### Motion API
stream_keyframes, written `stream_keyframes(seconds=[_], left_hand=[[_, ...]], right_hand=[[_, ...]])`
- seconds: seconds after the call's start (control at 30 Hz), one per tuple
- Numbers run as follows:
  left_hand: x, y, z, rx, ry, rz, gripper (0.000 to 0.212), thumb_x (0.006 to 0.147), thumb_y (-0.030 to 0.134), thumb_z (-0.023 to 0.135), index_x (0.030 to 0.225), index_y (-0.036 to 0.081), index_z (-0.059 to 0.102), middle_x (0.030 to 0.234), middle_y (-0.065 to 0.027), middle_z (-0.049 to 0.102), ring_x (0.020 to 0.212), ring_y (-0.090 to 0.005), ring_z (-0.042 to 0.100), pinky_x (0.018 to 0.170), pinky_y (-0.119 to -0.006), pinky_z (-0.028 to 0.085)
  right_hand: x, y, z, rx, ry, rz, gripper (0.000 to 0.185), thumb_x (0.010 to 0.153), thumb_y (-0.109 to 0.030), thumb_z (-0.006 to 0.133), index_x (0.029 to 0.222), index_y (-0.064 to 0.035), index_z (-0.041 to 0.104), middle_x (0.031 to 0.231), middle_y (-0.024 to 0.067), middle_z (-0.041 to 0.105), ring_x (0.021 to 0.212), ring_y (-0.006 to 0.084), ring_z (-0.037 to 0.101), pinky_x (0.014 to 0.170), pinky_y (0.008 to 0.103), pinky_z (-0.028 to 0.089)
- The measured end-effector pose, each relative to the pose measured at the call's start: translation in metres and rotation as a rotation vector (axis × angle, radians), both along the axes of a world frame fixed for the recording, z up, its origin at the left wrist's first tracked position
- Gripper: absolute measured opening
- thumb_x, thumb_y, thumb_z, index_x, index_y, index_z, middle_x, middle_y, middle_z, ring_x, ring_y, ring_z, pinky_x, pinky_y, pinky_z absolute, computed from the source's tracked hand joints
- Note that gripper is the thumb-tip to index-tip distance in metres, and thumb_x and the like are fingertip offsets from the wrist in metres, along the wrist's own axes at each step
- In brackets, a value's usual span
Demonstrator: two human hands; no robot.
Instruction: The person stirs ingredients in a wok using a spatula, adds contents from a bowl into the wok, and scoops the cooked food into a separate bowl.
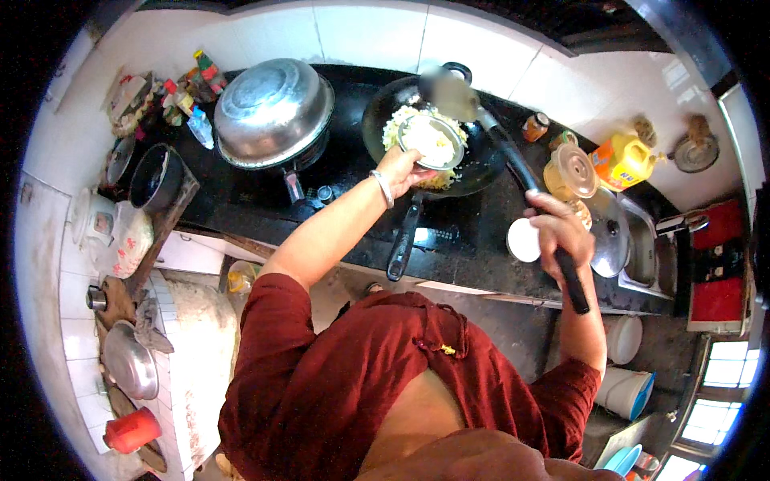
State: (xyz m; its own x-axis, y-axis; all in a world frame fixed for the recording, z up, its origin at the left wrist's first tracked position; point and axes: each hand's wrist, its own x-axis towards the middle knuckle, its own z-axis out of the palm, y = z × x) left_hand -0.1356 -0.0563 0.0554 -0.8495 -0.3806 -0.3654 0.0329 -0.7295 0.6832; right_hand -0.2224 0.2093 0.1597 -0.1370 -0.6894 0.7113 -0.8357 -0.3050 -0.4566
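Observation:
My left hand (402,170) grips the near rim of a small metal bowl (461,150) above the wok. White rice mixed with yellow bits (434,143) fills it. Under and around the bowl, more rice with yellow pieces lies in the dark wok (493,171), whose black handle (403,246) points towards me. My right hand (559,231) is closed around the long black handle of a metal spatula (508,147). The spatula's blade, partly blurred, is raised over the wok's far right side. A round white dish (524,240) sits on the counter beside my right hand.
A large domed metal lid (274,111) covers a pot on the left burner. Bottles and packets (186,102) crowd the left corner, near a black pot (157,177). To the right are a jar (535,127), a yellow oil jug (625,159), a glass lid (610,234) and a sink (645,246).

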Motion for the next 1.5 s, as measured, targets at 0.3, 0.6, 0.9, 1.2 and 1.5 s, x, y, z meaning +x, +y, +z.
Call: stream_keyframes(seconds=[0.3,0.6,0.9,1.2,1.5], left_hand=[[-0.021,-0.028,-0.05,-1.25,-0.273,0.313,0.05,0.069,0.0,0.051,0.119,-0.003,0.042,0.109,-0.0251,0.052,0.103,-0.0358,0.051,0.091,-0.037,0.039],[-0.003,-0.026,-0.003,-0.423,0.092,0.27,0.046,0.074,-0.011,0.03,0.117,0.002,0.043,0.107,-0.0171,0.056,0.088,-0.0258,0.063,0.062,-0.035,0.057],[0.056,-0.055,0.021,-0.22,0.159,0.246,0.042,0.079,-0.006,0.034,0.12,0.0,0.041,0.113,-0.0183,0.053,0.099,-0.0295,0.058,0.075,-0.043,0.055],[0.085,-0.059,0.019,-0.134,0.137,0.285,0.042,0.08,-0.002,0.037,0.122,0.001,0.039,0.116,-0.0174,0.052,0.102,-0.03,0.056,0.078,-0.045,0.053],[0.078,-0.054,0.012,-0.136,0.153,0.189,0.039,0.081,0.0,0.04,0.12,0.004,0.044,0.113,-0.0149,0.054,0.1,-0.0282,0.057,0.079,-0.045,0.052]], right_hand=[[-0.04,-0.013,-0.01,0.027,-0.543,-0.375,0.027,0.092,-0.018,0.044,0.092,0.0034,0.06,0.094,0.0113,0.062,0.068,0.0109,0.06,0.059,0.0212,0.048],[-0.065,-0.03,-0.015,0.176,-0.631,-0.407,0.025,0.091,-0.021,0.05,0.088,0.0011,0.061,0.086,0.0069,0.063,0.061,0.0101,0.06,0.053,0.0212,0.048],[-0.096,-0.067,0.009,0.387,-0.877,-0.515,0.038,0.087,-0.035,0.054,0.096,0.0015,0.058,0.088,0.0117,0.064,0.054,0.0161,0.062,0.044,0.0229,0.05],[-0.088,-0.073,-0.093,0.08,-1.327,-0.177,0.029,0.091,-0.027,0.045,0.083,0.0002,0.051,0.102,0.0225,0.058,0.061,0.0247,0.063,0.05,0.0304,0.053],[-0.077,-0.038,-0.088,-0.11,-1.124,-0.15,0.027,0.092,-0.023,0.043,0.085,0.0019,0.05,0.108,0.0244,0.055,0.067,0.0264,0.064,0.057,0.0339,0.055]])
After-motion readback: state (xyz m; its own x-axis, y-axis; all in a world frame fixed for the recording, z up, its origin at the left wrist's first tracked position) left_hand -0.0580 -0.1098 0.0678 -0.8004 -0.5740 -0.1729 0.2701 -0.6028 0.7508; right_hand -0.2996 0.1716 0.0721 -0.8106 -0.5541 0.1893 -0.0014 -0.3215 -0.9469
